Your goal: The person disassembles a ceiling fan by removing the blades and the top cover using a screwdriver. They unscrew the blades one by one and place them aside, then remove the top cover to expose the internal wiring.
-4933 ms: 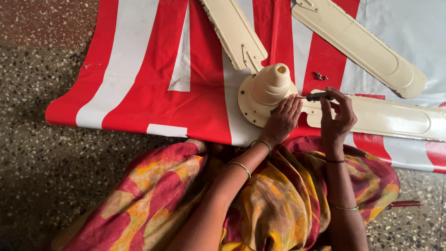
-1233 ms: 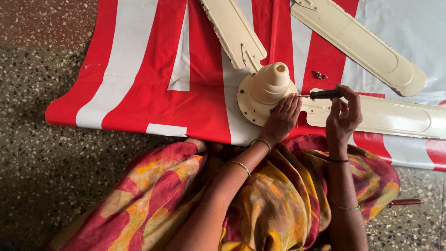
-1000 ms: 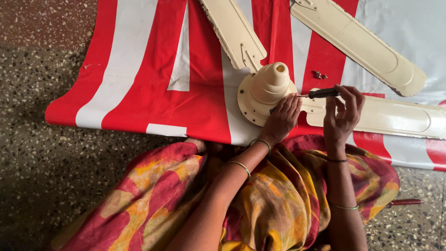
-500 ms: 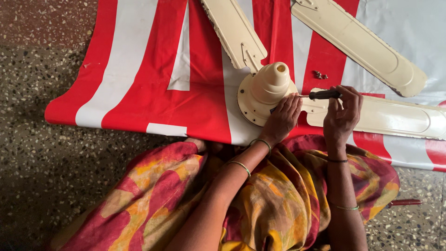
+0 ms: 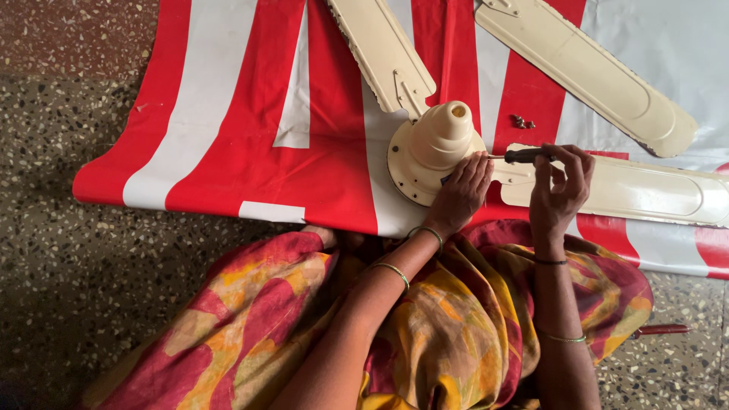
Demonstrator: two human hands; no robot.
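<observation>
While the left hand (image 5: 461, 191) lies flat, fingers loose, against the cream ceiling-fan motor housing (image 5: 434, 149) on the red-and-white sheet (image 5: 250, 114), the right hand (image 5: 560, 190) grips a black-handled screwdriver (image 5: 519, 156), tip pointing left at the housing beside the near fan blade (image 5: 630, 186).

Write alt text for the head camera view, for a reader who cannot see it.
Seen from above, a seated person's right hand holds a black-handled screwdriver level against a cream ceiling fan motor, while the left hand rests on the motor's edge. Three cream fan blades spread over a red and white sheet on a speckled floor, with loose screws nearby.
</observation>
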